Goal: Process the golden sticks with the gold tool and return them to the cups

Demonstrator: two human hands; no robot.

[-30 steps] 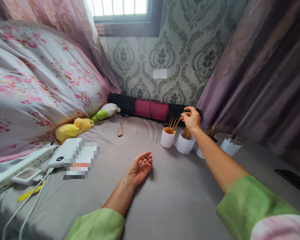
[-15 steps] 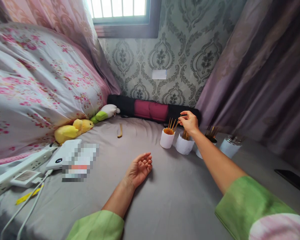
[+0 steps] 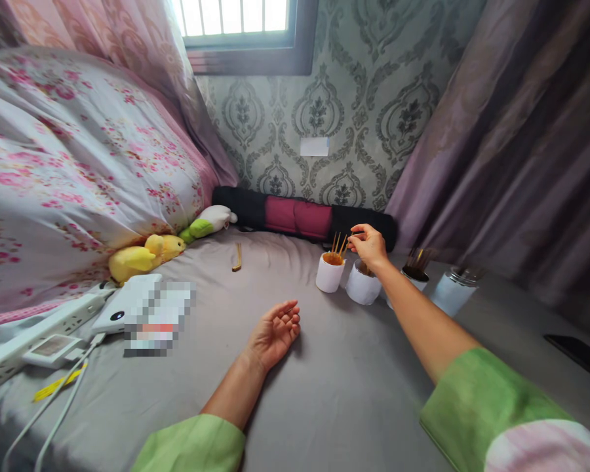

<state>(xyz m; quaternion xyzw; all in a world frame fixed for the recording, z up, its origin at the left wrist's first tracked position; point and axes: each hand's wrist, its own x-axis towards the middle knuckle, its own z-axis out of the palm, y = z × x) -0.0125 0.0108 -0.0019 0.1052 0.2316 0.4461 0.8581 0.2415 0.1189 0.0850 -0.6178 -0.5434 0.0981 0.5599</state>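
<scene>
My right hand (image 3: pixel 367 246) is pinched on a thin brown stick (image 3: pixel 346 246), whose lower part reaches down at the rim of the leftmost white-wrapped cup (image 3: pixel 330 278). Several similar sticks stand upright in that cup, which looks orange inside. Partly below my right hand is a second white-wrapped cup (image 3: pixel 362 289); what it holds is mostly hidden by the hand. On the grey sheet, palm turned up, lies my left hand (image 3: pixel 275 332) with loosely curled fingers and nothing in it. A small bundle of sticks (image 3: pixel 236 257) rests on the sheet farther back.
Behind my right forearm stand a third cup (image 3: pixel 415 274) with dark sticks and a jar-like container (image 3: pixel 455 290). A black and red rolled bag (image 3: pixel 297 217) lies along the wall. Left are a yellow plush toy (image 3: pixel 145 255), a power strip (image 3: pixel 39 341) and a power bank (image 3: pixel 130 303).
My right hand has moved slightly down and left with the stick, closer to the leftmost cup's rim. My left hand stays in place.
</scene>
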